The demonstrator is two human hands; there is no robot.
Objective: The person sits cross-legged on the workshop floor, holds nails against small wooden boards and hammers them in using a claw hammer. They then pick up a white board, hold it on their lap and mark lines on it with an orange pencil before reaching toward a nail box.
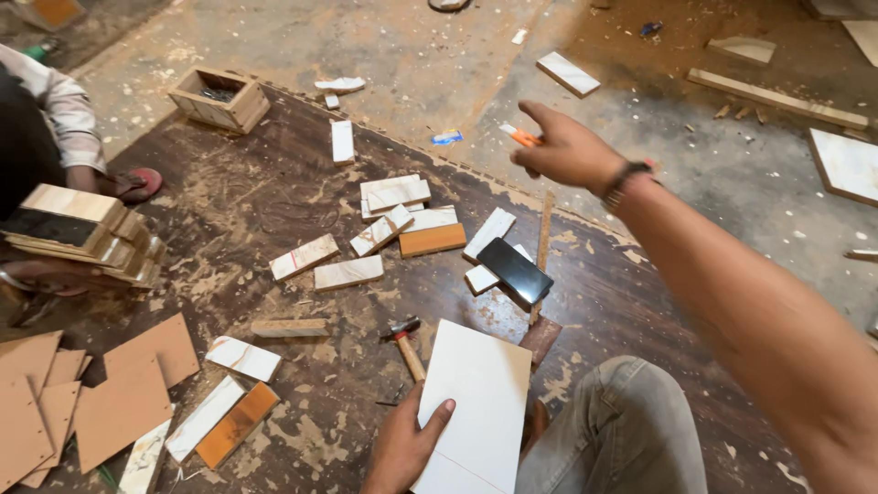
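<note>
Marking work seems to be the step in hand, as I judge it. Left hand (407, 448) lies flat on a white laminated board (476, 402), thumb on top and fingers at its near edge, so it presses the board down on the dark floor sheet (274, 210) and does not really clasp it. The board lies between this hand and the bent knee in grey trousers (622, 421); a thin line crosses it near the bottom. Right hand (567, 151) is stretched far out over the floor, closed around an orange pencil or marker (521, 137) whose tip shows on the left of the fist.

Next move, I think, asks the right hand to come to the board with the tip turned down, and the left to hold the board steady.

Just beside the board lie a small hammer (404, 343), a black phone (515, 270) on marble-patterned offcuts (384, 229), and a wooden ruler (542, 252).

Hard to tell: the exact kind of orange tool, because the fist hides most of it. Board's lower end is cut off by the frame. At the left, another person's sleeve (64, 110) and a stack of small boxes (82, 233) are only partly seen.
</note>
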